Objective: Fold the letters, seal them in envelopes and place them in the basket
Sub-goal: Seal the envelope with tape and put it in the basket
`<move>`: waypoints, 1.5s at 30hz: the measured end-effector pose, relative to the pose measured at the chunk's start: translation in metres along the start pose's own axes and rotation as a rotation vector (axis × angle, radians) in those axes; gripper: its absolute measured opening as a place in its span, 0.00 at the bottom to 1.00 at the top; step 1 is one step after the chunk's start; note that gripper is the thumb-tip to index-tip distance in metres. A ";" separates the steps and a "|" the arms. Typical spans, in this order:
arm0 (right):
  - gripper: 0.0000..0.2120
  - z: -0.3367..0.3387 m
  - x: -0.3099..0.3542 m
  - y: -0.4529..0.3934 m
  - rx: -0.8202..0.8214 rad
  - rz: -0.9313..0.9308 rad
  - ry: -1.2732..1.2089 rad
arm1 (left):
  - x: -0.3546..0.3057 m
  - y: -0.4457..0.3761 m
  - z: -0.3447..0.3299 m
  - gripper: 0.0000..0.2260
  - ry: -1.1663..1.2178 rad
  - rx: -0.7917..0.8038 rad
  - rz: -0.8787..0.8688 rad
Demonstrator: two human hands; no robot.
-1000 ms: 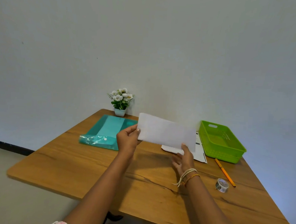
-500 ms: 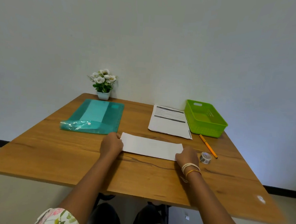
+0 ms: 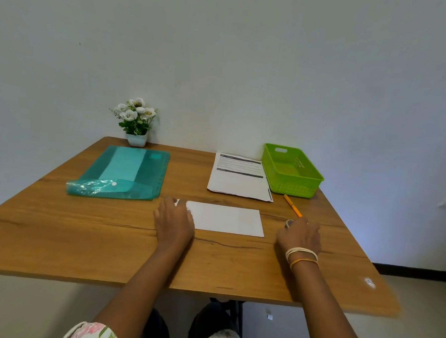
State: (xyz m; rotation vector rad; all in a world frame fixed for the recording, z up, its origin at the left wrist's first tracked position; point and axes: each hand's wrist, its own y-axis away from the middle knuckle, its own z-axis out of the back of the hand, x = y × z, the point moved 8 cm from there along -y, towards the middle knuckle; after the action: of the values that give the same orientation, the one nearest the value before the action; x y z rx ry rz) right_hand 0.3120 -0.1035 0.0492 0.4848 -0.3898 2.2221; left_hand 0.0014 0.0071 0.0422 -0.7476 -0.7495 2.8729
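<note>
A white envelope (image 3: 226, 218) lies flat on the wooden table (image 3: 81, 243) in front of me. My left hand (image 3: 173, 223) rests palm down on its left end, fingers forward over the paper. My right hand (image 3: 299, 236) is off the envelope, to its right, with fingers curled over a small tape roll (image 3: 289, 223) of which only an edge shows. A stack of printed letters (image 3: 239, 179) lies behind the envelope. The green basket (image 3: 294, 185) stands at the back right with nothing visible inside.
An orange pen (image 3: 292, 205) lies between the basket and my right hand. A teal plastic folder (image 3: 127, 174) lies at the left, with a small flower pot (image 3: 137, 123) behind it against the wall. My knees show under the table's near edge.
The envelope went from held in the air to flat on the table. My right hand then left its right end and moved right onto the tape roll. My left hand stays on the left end.
</note>
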 end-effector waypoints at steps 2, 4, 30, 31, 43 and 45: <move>0.16 -0.003 -0.006 -0.006 0.008 0.018 -0.009 | -0.017 0.001 -0.009 0.12 0.060 0.039 -0.033; 0.15 -0.003 -0.009 -0.010 -0.023 0.043 -0.012 | -0.030 0.005 -0.017 0.12 0.106 0.065 -0.077; 0.05 -0.067 0.118 0.068 0.644 0.232 -1.053 | -0.036 0.016 -0.020 0.28 0.740 0.313 -0.110; 0.06 -0.068 0.118 0.068 0.662 0.225 -1.068 | -0.035 0.014 -0.020 0.26 0.776 0.316 -0.091; 0.12 -0.042 0.118 0.042 0.387 0.418 -0.899 | -0.027 0.006 -0.024 0.20 0.985 0.311 0.023; 0.15 -0.029 0.130 0.042 0.353 0.622 -0.773 | -0.027 0.005 -0.024 0.20 0.965 0.313 0.016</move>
State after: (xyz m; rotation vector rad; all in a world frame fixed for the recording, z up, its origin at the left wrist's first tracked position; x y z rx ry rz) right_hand 0.1951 -0.0323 0.0790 1.6125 -0.6016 2.6294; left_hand 0.0368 0.0077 0.0329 -1.8184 -0.1499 2.1042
